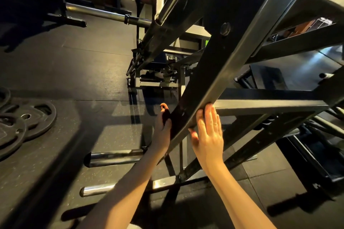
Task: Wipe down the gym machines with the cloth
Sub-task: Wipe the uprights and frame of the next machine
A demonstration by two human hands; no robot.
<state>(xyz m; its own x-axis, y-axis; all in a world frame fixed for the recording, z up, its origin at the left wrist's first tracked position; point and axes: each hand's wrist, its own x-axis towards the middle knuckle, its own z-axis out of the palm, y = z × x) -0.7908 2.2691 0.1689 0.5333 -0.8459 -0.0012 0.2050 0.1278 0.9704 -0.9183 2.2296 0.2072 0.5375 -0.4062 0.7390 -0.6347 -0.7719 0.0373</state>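
A black steel beam [223, 57] of a gym machine slants from the upper right down to the floor in front of me. My left hand [162, 134] is on the beam's left face, its fingers curled round a dark cloth [166, 117] that is hard to tell from the black metal. My right hand [210, 132] lies flat against the beam's right edge. Its fingers are straight and point up, with the thumb tucked under the edge. Both forearms reach up from the bottom of the view.
Black weight plates [28, 122] lie stacked on the rubber floor at the left. Two chrome pegs [115, 157] stick out leftward from the machine's base below my hands. A barbell sleeve [104, 14] crosses the upper left. Crossbars [270, 104] and more frame fill the right side.
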